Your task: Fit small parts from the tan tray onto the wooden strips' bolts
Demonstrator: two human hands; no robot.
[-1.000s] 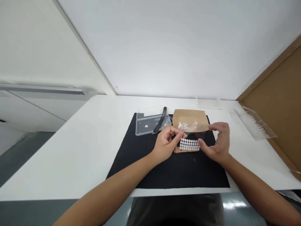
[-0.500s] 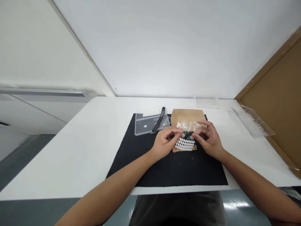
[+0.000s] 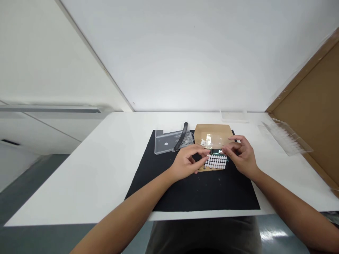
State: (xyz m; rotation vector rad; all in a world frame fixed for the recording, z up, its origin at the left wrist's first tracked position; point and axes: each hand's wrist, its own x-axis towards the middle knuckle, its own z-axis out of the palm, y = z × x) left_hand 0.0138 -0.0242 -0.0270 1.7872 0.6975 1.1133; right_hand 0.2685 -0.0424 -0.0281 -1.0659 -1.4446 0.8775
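A clear sheet with rows of white oval dots (image 3: 216, 161) spans the gap between my hands, above the black mat. My left hand (image 3: 189, 158) has its thumb and a finger at the sheet's upper left edge. At the upper right, my right hand (image 3: 241, 155) pinches the sheet's clear, shiny part. Behind it lies a tan piece (image 3: 213, 129) that looks like kraft paper or card, with small white bits (image 3: 203, 143) showing on or through the film. Tan material also shows below the dots.
Left of the tan piece, an open clear plastic box (image 3: 167, 144) holds small parts, with a curved black strip (image 3: 181, 137) across it. The black mat (image 3: 182, 197) lies on the white table (image 3: 87, 176). To the right are a clear tray (image 3: 287, 139) and a cardboard panel (image 3: 312, 91).
The sheet of dots has turned a little and its rows lie straighter. Both hands remain at it. The whole view has shifted slightly.
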